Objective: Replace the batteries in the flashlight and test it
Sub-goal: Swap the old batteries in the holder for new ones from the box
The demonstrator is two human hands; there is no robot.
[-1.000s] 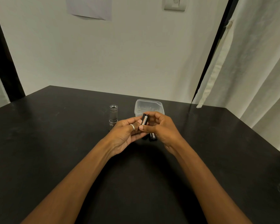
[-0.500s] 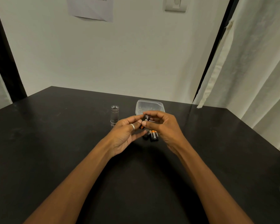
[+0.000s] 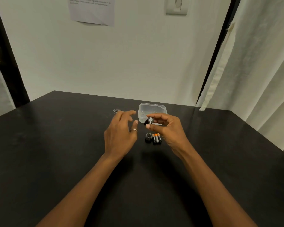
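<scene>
Two bare forearms reach in from the near edge over a black table (image 3: 56,153). The left hand (image 3: 120,136), wearing a ring (image 3: 134,130), hovers with fingers spread and loose, holding nothing. The right hand (image 3: 168,130) is apart from it, just to its right, with thumb and fingers pinching a small black cylinder (image 3: 148,121), apparently the battery holder, whose metal-contact end faces the camera. On the table between the hands and just nearer than the holder lies a round dark cap (image 3: 148,137). Right beside it are orange-tipped batteries (image 3: 156,138) laid side by side, partly hidden by the right hand, so their number cannot be told. Farther back, behind the right fingers, stands a clear tub (image 3: 152,105). To its left, only the top rim of the upright flashlight (image 3: 116,110) shows past the left fingertips. On the far wall hang a paper (image 3: 92,10) and a switch (image 3: 176,6); a curtain (image 3: 261,63) hangs at right.
</scene>
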